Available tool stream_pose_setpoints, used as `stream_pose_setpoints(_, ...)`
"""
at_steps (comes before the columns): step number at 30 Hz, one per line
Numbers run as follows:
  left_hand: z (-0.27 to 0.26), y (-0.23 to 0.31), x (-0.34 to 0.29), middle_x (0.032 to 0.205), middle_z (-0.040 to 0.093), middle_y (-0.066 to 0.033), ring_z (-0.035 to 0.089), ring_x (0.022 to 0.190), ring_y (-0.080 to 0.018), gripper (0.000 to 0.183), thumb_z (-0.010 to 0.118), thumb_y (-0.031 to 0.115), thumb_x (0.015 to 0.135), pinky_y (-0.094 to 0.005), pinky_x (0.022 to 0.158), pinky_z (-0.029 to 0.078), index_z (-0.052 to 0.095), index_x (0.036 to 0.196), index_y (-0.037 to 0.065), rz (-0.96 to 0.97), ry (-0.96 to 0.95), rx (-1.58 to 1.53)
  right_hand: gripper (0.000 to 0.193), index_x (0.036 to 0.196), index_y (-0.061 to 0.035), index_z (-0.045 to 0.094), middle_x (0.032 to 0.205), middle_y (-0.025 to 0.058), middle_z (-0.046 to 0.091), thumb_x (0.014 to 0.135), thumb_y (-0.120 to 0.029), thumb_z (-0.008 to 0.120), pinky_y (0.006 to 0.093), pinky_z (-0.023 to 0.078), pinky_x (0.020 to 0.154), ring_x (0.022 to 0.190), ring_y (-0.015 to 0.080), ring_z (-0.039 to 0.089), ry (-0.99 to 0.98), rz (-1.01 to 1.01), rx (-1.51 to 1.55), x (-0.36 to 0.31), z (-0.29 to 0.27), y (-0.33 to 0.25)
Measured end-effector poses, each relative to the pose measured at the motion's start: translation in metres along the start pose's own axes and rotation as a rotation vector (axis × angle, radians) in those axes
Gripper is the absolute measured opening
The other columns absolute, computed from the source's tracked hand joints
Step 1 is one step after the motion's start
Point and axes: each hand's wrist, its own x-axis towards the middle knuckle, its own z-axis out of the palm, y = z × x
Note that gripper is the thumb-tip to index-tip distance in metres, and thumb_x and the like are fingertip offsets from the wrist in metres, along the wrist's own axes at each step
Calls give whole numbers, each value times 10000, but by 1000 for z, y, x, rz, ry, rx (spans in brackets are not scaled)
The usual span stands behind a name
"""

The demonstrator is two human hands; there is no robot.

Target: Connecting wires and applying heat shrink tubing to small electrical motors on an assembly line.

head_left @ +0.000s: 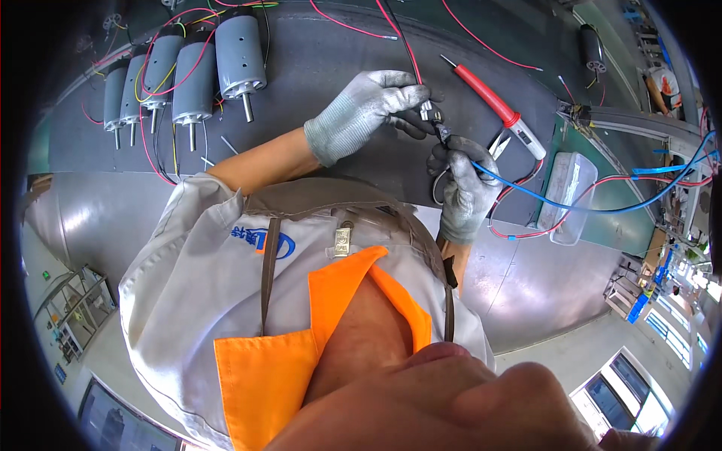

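My left hand (380, 109), in a grey-white glove, pinches a red and black wire pair (413, 62) near its end. A small white connector (427, 111) shows just below those fingertips. Close to it, my gloved right hand (468, 184) grips a small dark piece (442, 134), whose exact kind I cannot make out. A blue cord (519, 186) runs from the right hand off to the right. Between the two hands the connector and the dark piece meet or nearly meet; fingers hide part of this.
Several grey motors (241, 56) with shafts and coloured wires stand at the far left of the dark bench (301, 45). A red pen-shaped tool (489, 98) with a metal tip lies right of my hands, by a pale pointed tool (499, 144). Farther right sits a clear plastic box (560, 197).
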Motion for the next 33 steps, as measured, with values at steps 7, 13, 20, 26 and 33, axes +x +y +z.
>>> stream_pose_setpoints(7,6,1,-1,1082,720,-122,685,1013,-168,329,538,193,1030,-293,941,526,622,1243,-43,28,-12,-45,230,1062,85,678,937,169,722,883,-57,704,296,563,703,749,198,700,5,24,-20,4,-1,4)
stream_pose_setpoints(13,7,3,1,1066,721,-90,677,998,-143,308,561,194,1022,-279,925,518,653,1219,-23,-36,87,50,237,1090,58,670,823,157,688,906,-91,675,318,506,592,663,209,637,62,-26,-16,6,9,14)
stream_pose_setpoints(20,-2,-12,6,1037,718,-70,661,972,-128,287,561,183,1019,-276,904,515,674,1194,-16,4,32,126,196,1100,53,666,831,149,686,935,-46,625,313,501,585,657,189,632,120,-32,-85,11,18,13)
stream_pose_setpoints(26,-1,-30,8,1060,696,-47,641,962,-113,278,584,175,1002,-275,897,503,671,1186,-15,45,-13,-100,181,1077,57,677,844,140,695,936,-47,632,299,506,587,660,177,641,142,-31,-47,20,23,24)
stream_pose_setpoints(33,-7,-34,19,1106,695,-120,655,1034,-170,331,491,183,1045,-319,950,513,634,1219,-59,-8,-21,-293,357,1156,-32,706,1114,100,697,815,-81,796,330,507,932,1031,210,647,-234,-183,-613,46,-27,-14)
